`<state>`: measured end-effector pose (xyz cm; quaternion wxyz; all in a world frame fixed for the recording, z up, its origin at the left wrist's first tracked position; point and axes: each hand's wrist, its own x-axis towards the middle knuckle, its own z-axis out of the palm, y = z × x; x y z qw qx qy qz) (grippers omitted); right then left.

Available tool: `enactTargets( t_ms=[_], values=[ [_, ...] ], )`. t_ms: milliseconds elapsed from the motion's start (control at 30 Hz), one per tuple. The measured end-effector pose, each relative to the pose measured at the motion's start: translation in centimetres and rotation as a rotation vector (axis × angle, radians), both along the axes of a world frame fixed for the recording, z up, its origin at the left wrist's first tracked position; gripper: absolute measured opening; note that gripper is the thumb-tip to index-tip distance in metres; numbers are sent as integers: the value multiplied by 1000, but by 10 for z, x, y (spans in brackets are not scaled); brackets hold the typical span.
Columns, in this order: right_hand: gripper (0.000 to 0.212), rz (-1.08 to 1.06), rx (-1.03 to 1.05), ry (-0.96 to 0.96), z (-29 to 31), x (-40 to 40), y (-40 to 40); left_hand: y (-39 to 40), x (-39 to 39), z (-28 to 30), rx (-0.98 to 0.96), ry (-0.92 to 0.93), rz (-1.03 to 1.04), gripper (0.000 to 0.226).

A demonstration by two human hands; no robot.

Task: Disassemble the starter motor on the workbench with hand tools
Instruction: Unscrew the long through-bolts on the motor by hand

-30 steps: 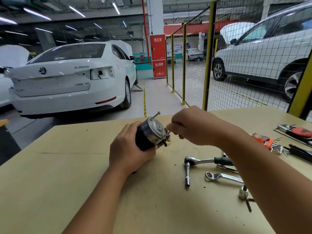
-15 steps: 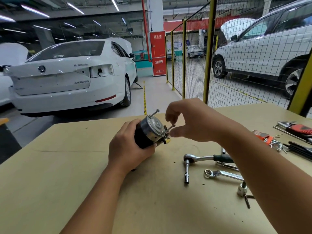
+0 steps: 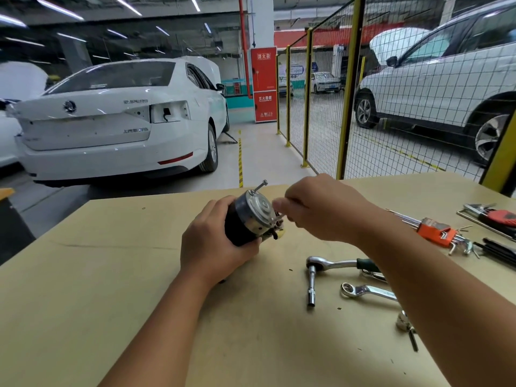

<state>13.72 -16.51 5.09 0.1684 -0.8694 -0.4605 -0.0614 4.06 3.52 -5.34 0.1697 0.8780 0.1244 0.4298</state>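
The head view shows the starter motor (image 3: 248, 222) lying tipped on the workbench (image 3: 111, 275). Its long way runs from the left hand (image 3: 215, 244) up to the silver end cap (image 3: 255, 209). The left hand wraps around the black body and holds it tight. The right hand (image 3: 321, 210) is right beside the cap, and its fingers pinch a small bolt there. Another long bolt (image 3: 258, 187) sticks out above the cap. A ratchet wrench (image 3: 332, 265) lies near the motor, below the right arm. No boxes or trays hold anything.

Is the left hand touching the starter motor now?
Touching. The head view shows the left hand wrapped around the black body of the starter motor, with no gap visible between them.
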Motion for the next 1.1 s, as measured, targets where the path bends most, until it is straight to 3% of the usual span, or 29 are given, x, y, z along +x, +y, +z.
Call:
enactTargets(
  t_ms=[200, 567, 733, 967, 1033, 1100],
  values=[
    [12, 37, 79, -71, 0, -5, 1, 1, 0, 0, 5, 3, -10, 80],
    [35, -100, -136, -301, -8, -15, 7, -7, -1, 4, 54, 30, 2, 78],
    [19, -42, -145, -282, -9, -14, 5, -9, 0, 5, 100, 35, 0, 73],
    [37, -53, -171, -230, -9, -13, 8, -6, -2, 3, 45, 14, -4, 80],
    [32, -43, -165, -252, -11, -13, 9, -5, -1, 3, 42, 8, -7, 80],
    [10, -13, -83, -245, -10, -14, 8, -4, -1, 3, 41, 3, -13, 80]
  ],
)
